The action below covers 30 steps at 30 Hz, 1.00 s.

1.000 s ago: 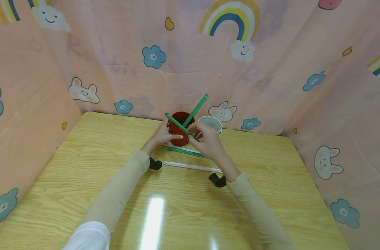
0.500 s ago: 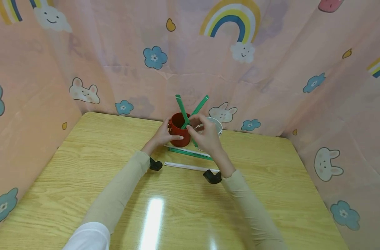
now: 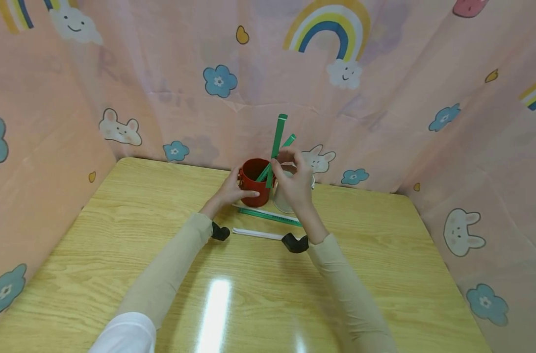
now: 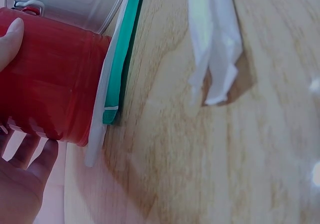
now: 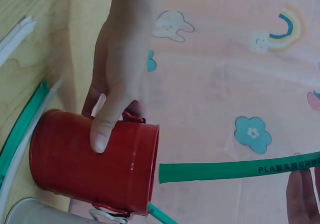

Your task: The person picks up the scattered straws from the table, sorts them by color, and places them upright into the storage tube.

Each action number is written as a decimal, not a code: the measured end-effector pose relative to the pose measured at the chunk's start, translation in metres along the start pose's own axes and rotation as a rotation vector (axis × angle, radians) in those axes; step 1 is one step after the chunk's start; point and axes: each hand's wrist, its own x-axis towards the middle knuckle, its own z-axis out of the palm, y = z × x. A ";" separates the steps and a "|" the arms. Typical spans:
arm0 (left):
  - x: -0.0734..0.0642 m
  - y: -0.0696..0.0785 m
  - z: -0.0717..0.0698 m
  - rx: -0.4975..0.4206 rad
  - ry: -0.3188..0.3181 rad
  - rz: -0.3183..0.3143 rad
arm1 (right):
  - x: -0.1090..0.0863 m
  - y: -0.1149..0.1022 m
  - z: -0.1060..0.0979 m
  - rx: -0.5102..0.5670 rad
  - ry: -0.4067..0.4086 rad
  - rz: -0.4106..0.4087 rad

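My left hand (image 3: pixel 227 191) grips a small red bucket (image 3: pixel 255 194) from its left side, thumb across the front and fingers behind. My right hand (image 3: pixel 296 184) pinches a green paper-wrapped straw (image 3: pixel 278 135) and holds it almost upright. Its lower end is just off the bucket's mouth at the right; the printed wrapper (image 5: pixel 225 170) shows in the right wrist view. Another green wrapped straw (image 3: pixel 262 175) leans inside the red bucket, its top sticking out to the right. A white bucket (image 3: pixel 284 202) stands close beside the red one, partly hidden by my right hand.
In front of the buckets lie a green wrapped straw (image 3: pixel 272 217) and a white wrapped straw (image 4: pixel 96 143) side by side. Nearer me is another white wrapped straw (image 3: pixel 259 234). A patterned pink curtain (image 3: pixel 175 73) surrounds the wooden table (image 3: pixel 162 294) at the back and sides.
My right hand has risen slightly, turning the green straw from a slant across the red bucket to nearly upright at its right rim. My left hand keeps its grip on the bucket.
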 end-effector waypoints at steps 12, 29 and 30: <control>0.004 -0.001 0.000 0.015 0.010 -0.007 | 0.005 0.013 0.005 0.027 0.110 0.009; 0.003 -0.001 0.000 0.026 0.001 -0.004 | 0.000 0.042 0.006 0.005 0.064 0.206; 0.003 -0.001 0.000 0.029 0.002 -0.004 | 0.000 0.043 0.006 0.007 0.058 0.219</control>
